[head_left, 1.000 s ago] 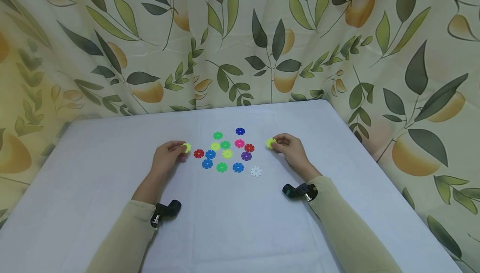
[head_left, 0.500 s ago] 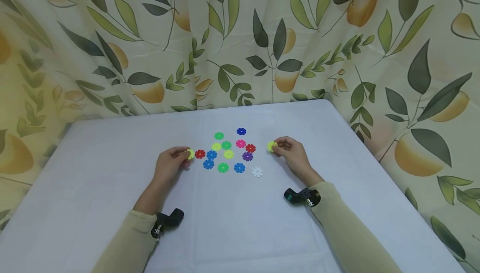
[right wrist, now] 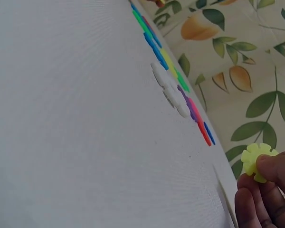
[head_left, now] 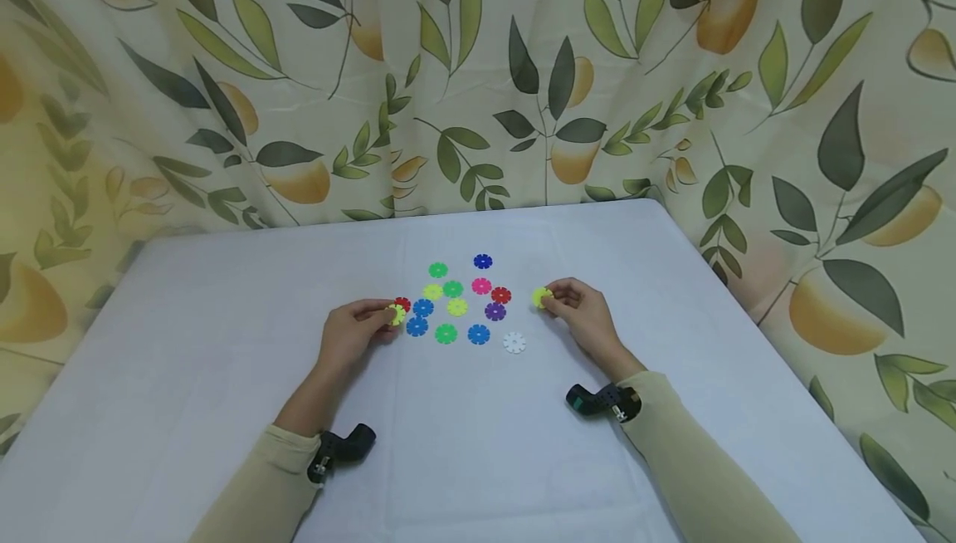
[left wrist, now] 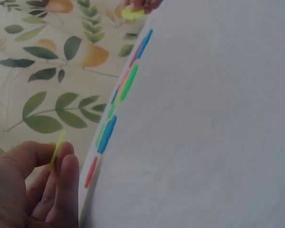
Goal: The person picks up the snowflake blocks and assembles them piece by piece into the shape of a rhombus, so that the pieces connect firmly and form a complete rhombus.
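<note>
My left hand [head_left: 356,333] pinches a yellow notched plastic disc [head_left: 397,315] between thumb and fingers. In the head view that disc partly covers a red disc [head_left: 403,303]; the left wrist view shows the held disc [left wrist: 58,151] edge-on, raised off the table. On the other side, my right hand [head_left: 585,315] pinches a second yellow notched disc [right wrist: 254,160] by its edge, right of the loose discs. Between the hands lie several flat discs, among them a blue one [head_left: 417,326], a green one [head_left: 446,334], a purple one [head_left: 495,311] and a white one [head_left: 514,343].
A white cloth [head_left: 478,443] covers the table. Behind it hangs a curtain [head_left: 463,70] printed with leaves and fruit. Each wrist wears a small black camera, the left camera [head_left: 341,450] and the right camera [head_left: 603,401].
My left hand has moved right and slightly nearer with its yellow disc, from left of the red disc to partly in front of it. The right hand has shifted only slightly toward me.
</note>
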A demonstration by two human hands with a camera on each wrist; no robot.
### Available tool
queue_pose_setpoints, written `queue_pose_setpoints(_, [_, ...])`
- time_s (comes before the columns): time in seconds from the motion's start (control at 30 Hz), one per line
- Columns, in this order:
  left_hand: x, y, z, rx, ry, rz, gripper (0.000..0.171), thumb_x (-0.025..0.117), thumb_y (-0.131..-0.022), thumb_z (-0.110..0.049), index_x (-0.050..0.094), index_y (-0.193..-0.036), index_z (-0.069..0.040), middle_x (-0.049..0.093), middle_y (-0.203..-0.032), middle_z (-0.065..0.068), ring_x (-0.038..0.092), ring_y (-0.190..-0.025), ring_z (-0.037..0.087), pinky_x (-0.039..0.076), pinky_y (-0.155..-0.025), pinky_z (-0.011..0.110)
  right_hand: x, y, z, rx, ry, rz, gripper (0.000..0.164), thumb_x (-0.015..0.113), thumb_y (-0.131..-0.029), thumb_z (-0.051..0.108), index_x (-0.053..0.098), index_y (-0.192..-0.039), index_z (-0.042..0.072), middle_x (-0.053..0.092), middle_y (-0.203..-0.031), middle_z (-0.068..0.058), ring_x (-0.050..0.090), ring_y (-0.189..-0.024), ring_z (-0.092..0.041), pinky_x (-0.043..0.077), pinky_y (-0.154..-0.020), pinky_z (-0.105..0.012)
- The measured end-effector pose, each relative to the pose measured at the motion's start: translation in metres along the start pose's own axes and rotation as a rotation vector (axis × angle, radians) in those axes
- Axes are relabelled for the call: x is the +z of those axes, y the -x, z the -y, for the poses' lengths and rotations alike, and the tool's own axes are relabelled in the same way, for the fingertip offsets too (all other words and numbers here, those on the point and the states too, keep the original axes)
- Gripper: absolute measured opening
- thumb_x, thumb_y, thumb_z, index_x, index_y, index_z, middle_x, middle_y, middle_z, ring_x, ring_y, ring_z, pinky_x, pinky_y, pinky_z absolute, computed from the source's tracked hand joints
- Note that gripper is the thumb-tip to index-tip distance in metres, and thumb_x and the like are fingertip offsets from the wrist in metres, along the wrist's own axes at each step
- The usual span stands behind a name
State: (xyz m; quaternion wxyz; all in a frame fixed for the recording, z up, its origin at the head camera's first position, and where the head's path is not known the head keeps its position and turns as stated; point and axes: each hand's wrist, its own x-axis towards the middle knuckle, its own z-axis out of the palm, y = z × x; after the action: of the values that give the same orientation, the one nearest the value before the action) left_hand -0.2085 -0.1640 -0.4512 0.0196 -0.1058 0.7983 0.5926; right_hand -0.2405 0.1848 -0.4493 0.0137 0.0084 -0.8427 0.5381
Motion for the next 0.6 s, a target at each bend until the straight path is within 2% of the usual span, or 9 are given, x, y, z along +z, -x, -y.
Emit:
queue_pose_setpoints(0.27, [0.012,0.008,-0.002,0.024,0.027,0.035,0.03,0.072,-0.09,-0.024,0.071,-0.113,-0.005,0.074,-0.098,0.014,0.072,-0.072,0.016,0.057,-0.068,0.021,0.004,0.01,0.0,-0.051,-0.032,0.021,0.023,0.073,-0.089,0.013,0.066,-0.108,0.001,0.066,-0.1,-0.013,0.064,-0.083,-0.014,0.054,-0.07,-0.02])
queue_pose_setpoints(0.6, [0.027,0.016,-0.003,0.067,0.032,0.052,0.027,0.075,-0.088,-0.021,0.073,-0.109,-0.004,0.074,-0.091,0.012,0.073,-0.069,0.016,0.057,-0.067,0.022,0.013,0.022,0.002,-0.051,-0.023,0.057,0.022,0.073,-0.088,0.014,0.067,-0.107,0.003,0.067,-0.101,-0.012,0.065,-0.086,-0.018,0.054,-0.072,-0.02])
